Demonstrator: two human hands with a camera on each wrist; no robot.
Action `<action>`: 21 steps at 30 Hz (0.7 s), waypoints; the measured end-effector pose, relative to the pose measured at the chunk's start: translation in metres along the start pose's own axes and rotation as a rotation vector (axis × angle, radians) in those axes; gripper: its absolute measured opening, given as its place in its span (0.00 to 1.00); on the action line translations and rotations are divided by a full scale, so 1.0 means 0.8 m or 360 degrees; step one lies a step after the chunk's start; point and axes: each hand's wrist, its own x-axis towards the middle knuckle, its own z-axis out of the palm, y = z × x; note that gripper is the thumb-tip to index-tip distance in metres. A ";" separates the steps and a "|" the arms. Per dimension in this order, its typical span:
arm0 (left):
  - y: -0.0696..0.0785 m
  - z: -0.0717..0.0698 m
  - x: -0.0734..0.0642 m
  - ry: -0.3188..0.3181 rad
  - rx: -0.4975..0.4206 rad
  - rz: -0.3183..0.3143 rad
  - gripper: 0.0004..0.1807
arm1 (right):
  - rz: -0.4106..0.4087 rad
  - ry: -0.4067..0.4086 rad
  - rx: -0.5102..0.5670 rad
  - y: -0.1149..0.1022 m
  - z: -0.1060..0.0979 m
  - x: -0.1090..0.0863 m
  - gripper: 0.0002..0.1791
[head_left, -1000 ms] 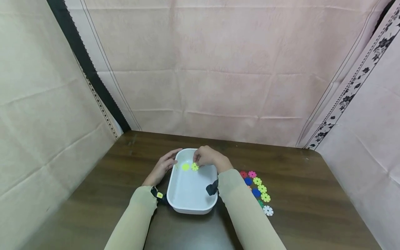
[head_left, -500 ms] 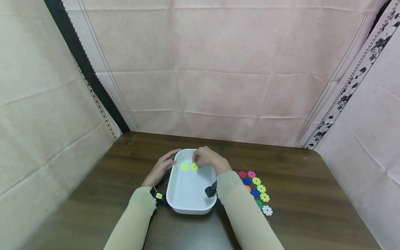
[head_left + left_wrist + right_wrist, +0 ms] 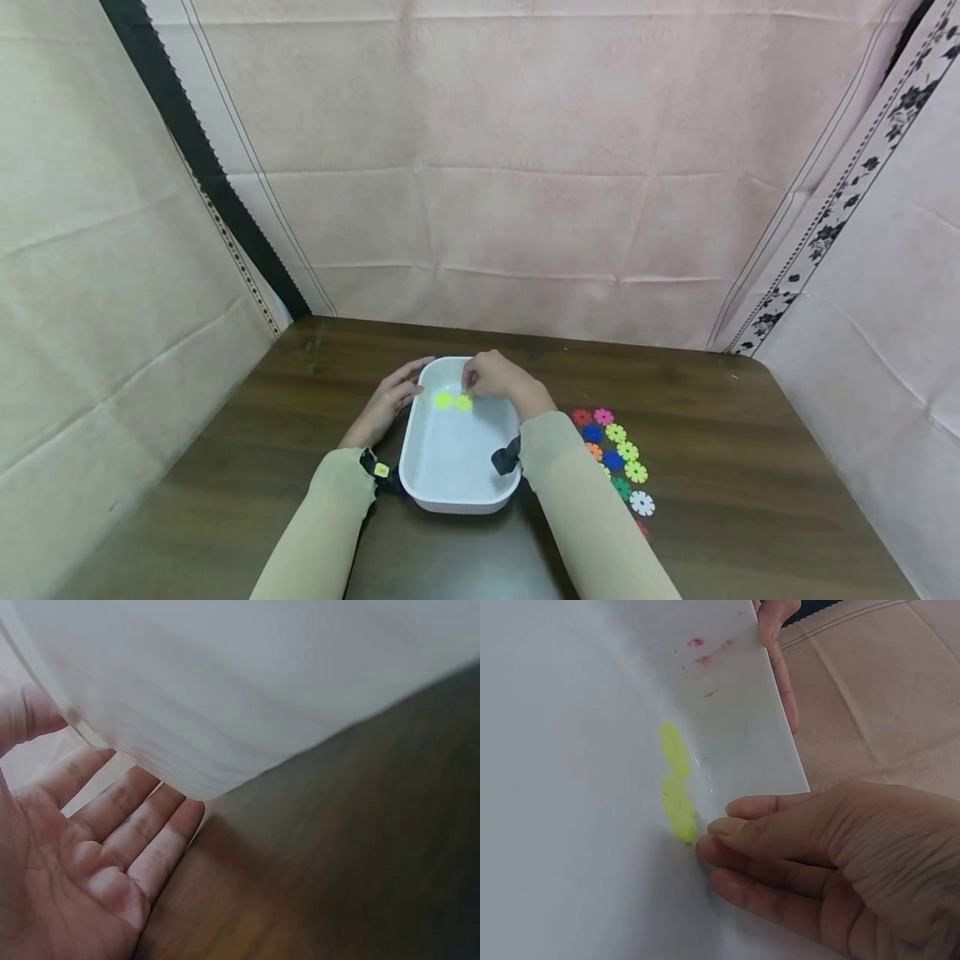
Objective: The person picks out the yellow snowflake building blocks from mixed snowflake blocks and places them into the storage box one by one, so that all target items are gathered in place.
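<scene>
In the head view a white tray [image 3: 459, 467] sits on the table between both hands. My left hand [image 3: 388, 402] holds its far left corner, thumb [image 3: 34, 716] at the rim and straight fingers [image 3: 142, 817] against the outer wall. Two flat yellow pieces lie side by side inside: one rounded piece [image 3: 675, 750] and one flower-shaped piece [image 3: 679, 806]. My right hand [image 3: 497, 382] is over the far end of the tray. Its thumb and bent fingers are close together, fingertips right beside the flower-shaped piece, with nothing seen between them.
To the right of the tray lie several coloured flower shapes, among them a pink flower [image 3: 603, 416], a blue flower [image 3: 612, 461] and a white flower [image 3: 642, 502]. My right sleeve partly covers this group. Pale cloth [image 3: 525, 208] hangs behind the brown table [image 3: 750, 483].
The flower-shaped yellow piece, tilted at my right fingertips before, now lies flat beside the other yellow piece, the fingertips off it. My left hand and the tray stay in place.
</scene>
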 end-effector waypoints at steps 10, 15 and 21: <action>0.001 0.002 -0.001 -0.0007 0.0004 0.0016 0.28 | -0.0014 0.0025 0.0033 0.000 0.001 -0.004 0.06; 0.004 0.002 0.001 -0.0006 0.0014 0.0009 0.28 | -0.0029 0.0049 0.0054 0.001 -0.001 -0.003 0.07; 0.004 0.003 0.001 -0.0007 -0.0001 0.0010 0.28 | -0.0062 0.0076 0.0037 0.003 0.000 -0.002 0.06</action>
